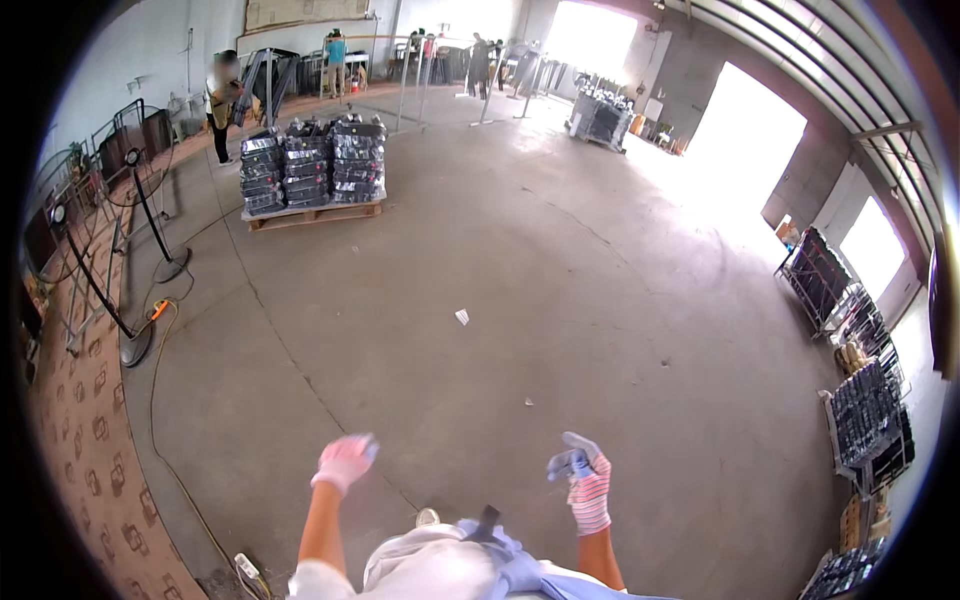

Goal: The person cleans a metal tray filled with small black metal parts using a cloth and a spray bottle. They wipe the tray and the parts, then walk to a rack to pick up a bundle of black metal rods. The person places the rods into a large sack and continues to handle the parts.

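Here, left hand (344, 462): pink glove, fingers loosely curled, holding nothing, above the concrete floor (560, 330)
Right hand (583, 478): striped glove, fingers loosely bent, holding nothing
Nearby: paper scrap (462, 317) on floor, loaded pallet (314, 163) well beyond

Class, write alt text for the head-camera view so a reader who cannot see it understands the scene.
Seen from above, a person's left hand in a pink glove and right hand in a striped pink-and-white glove with blue fingers hang empty over a grey concrete workshop floor. Farther off stands a wooden pallet stacked with dark bundles, with black pedestal fans at the left.
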